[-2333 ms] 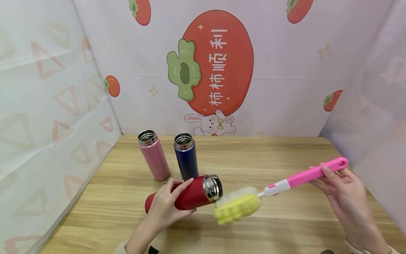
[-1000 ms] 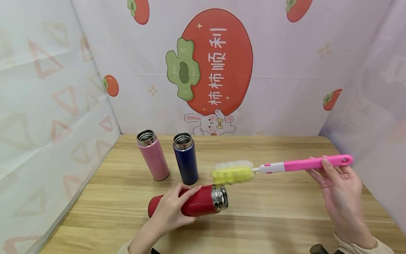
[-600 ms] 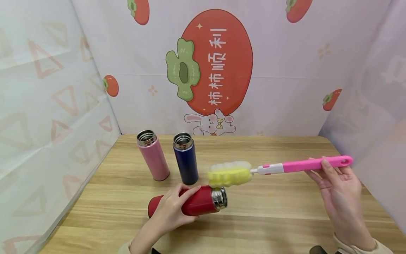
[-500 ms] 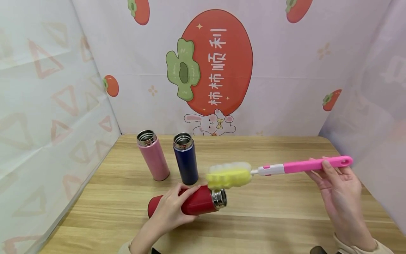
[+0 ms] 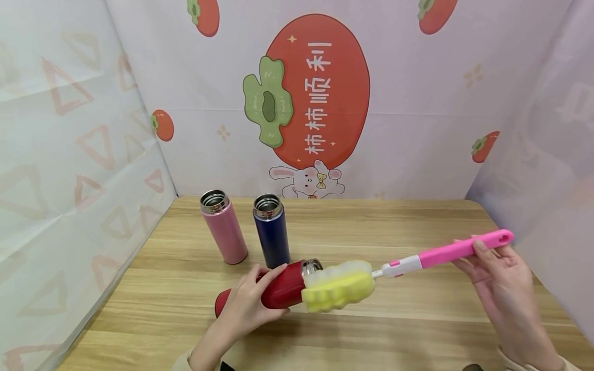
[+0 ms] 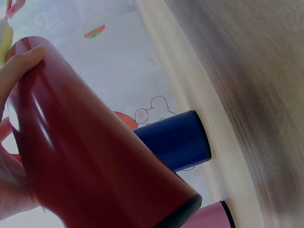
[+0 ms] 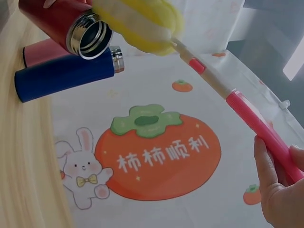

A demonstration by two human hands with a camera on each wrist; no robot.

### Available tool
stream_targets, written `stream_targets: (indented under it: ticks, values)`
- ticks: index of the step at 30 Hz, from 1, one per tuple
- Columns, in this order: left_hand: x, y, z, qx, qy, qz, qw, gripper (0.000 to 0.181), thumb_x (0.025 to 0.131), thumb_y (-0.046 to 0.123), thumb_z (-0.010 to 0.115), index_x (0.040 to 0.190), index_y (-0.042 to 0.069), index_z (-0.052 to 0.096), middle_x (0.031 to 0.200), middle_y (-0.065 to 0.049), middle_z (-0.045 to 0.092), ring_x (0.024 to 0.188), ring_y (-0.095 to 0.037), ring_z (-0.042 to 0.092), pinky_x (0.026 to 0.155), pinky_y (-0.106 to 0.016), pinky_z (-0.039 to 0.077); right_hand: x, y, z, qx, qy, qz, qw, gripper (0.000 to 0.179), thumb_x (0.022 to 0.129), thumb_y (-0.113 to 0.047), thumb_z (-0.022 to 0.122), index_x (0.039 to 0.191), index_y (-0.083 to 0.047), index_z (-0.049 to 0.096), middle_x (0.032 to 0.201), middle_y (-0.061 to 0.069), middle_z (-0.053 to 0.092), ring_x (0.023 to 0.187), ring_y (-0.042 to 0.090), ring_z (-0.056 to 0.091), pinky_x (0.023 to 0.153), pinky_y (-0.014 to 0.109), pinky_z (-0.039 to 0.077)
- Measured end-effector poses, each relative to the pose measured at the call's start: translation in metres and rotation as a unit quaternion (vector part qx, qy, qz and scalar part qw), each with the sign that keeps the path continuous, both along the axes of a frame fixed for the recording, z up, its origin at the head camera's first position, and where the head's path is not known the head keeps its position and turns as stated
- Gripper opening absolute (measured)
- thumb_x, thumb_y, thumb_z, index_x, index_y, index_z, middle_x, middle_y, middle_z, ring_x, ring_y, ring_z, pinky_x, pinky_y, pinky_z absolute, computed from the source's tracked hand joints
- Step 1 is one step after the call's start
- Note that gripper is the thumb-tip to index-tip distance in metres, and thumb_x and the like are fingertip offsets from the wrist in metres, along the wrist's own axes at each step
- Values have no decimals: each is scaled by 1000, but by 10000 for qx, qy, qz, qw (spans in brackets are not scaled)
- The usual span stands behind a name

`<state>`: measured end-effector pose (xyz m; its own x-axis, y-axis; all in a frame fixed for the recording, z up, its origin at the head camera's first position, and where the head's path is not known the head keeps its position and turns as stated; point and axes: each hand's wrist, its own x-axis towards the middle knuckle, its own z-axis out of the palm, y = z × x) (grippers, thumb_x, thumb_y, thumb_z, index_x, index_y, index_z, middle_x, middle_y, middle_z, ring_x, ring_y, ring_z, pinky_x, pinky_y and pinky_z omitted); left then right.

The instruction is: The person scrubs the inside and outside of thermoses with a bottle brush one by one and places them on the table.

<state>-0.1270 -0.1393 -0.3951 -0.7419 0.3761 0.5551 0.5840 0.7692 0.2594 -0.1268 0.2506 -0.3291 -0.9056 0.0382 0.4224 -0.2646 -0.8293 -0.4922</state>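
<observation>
My left hand (image 5: 245, 303) grips a red thermos bottle (image 5: 285, 286) round its body, holding it tilted with its steel mouth up to the right. Across the left wrist view the same red bottle (image 6: 90, 142) lies slantwise, thumb along its side. By its pink handle, a bottle brush (image 5: 446, 254) is pinched between the thumb and fingers of my right hand (image 5: 503, 283). The yellow and white sponge head (image 5: 341, 291) overlaps the bottle's mouth in the head view. From the right wrist the open steel mouth (image 7: 92, 38) shows right beside the sponge.
Behind the red bottle stand a pink thermos bottle (image 5: 226, 232) and a navy thermos bottle (image 5: 274, 237), both upright and lidless. They share a wooden table (image 5: 399, 221). A printed cloth backdrop (image 5: 417, 103) rises at the table's far edge, with cloth on both sides.
The sponge head has come down from above the bottle's neck to beside its mouth, and the brush now slopes more. The red bottle's mouth end has lifted and moved slightly left.
</observation>
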Motion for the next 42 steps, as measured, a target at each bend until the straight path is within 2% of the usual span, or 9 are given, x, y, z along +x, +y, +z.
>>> stream_targets:
  ticks: [4, 10, 12, 15, 21, 28, 32, 39, 42]
  values:
    - [0, 0, 1, 172, -123, 57, 9998, 77, 53, 35, 82, 123, 25, 51, 94, 1, 51, 76, -11, 53, 65, -28, 48, 1, 3, -1, 146, 64, 9, 9999, 32, 90, 14, 22, 100, 17, 52, 89, 26, 60, 89, 36, 60, 77, 42, 44]
    - [-1, 0, 0, 617, -313, 46, 9976, 80, 53, 33, 83, 125, 25, 49, 93, 2, 51, 77, -10, 56, 63, -26, 49, 0, 5, -2, 425, 73, -317, 9986, 30, 89, 16, 24, 98, 16, 52, 88, 28, 62, 86, 34, 61, 75, 40, 45]
    - [-2, -1, -1, 923, -539, 19, 9943, 81, 53, 31, 84, 125, 26, 48, 95, 3, 51, 81, -10, 56, 64, -25, 49, 0, 7, -2, 492, -57, -456, 9977, 28, 89, 16, 26, 98, 15, 53, 88, 27, 62, 85, 33, 62, 75, 39, 46]
    - [-2, -1, -1, 1492, -980, -44, 9839, 82, 54, 27, 85, 126, 28, 46, 98, 4, 52, 86, -11, 55, 67, -26, 50, 0, 10, -2, 607, -319, -692, 9952, 26, 88, 15, 30, 98, 14, 54, 88, 25, 63, 84, 31, 63, 73, 38, 48]
    - [-4, -1, -1, 2460, -1896, 28, 9506, 80, 58, 29, 82, 128, 33, 44, 104, 6, 54, 90, -12, 54, 70, -26, 49, -2, 14, -4, 554, -448, -578, 9958, 27, 89, 15, 30, 99, 14, 55, 88, 25, 62, 84, 32, 63, 73, 39, 48]
    - [-3, 3, 1, 3354, -2816, 219, 8987, 78, 64, 22, 79, 130, 37, 40, 106, 1, 58, 88, -16, 57, 70, -27, 48, -5, 14, -3, 683, -300, -456, 9962, 26, 90, 13, 29, 99, 13, 53, 89, 23, 62, 85, 30, 63, 75, 39, 47]
    - [-5, 6, 0, 3644, -3165, 110, 8758, 80, 69, 19, 75, 133, 41, 32, 111, -3, 58, 94, -18, 56, 74, -29, 48, -9, 13, -1, 633, -365, -309, 9968, 26, 90, 12, 29, 99, 12, 54, 89, 23, 61, 85, 30, 63, 75, 38, 47]
    - [-14, 13, -4, 4068, -3653, -323, 8367, 77, 80, 18, 65, 136, 44, 20, 114, -13, 54, 101, -24, 54, 76, -34, 48, -17, 10, 4, 609, -342, -151, 9974, 25, 91, 11, 29, 98, 13, 53, 88, 24, 61, 86, 32, 62, 76, 39, 46]
    - [-18, 16, -6, 4194, -3758, -513, 8248, 73, 83, 19, 61, 136, 45, 17, 121, -17, 48, 104, -28, 51, 76, -38, 49, -22, 9, 7, 705, -415, -153, 9965, 24, 91, 10, 31, 98, 12, 53, 88, 23, 62, 85, 31, 62, 76, 38, 47]
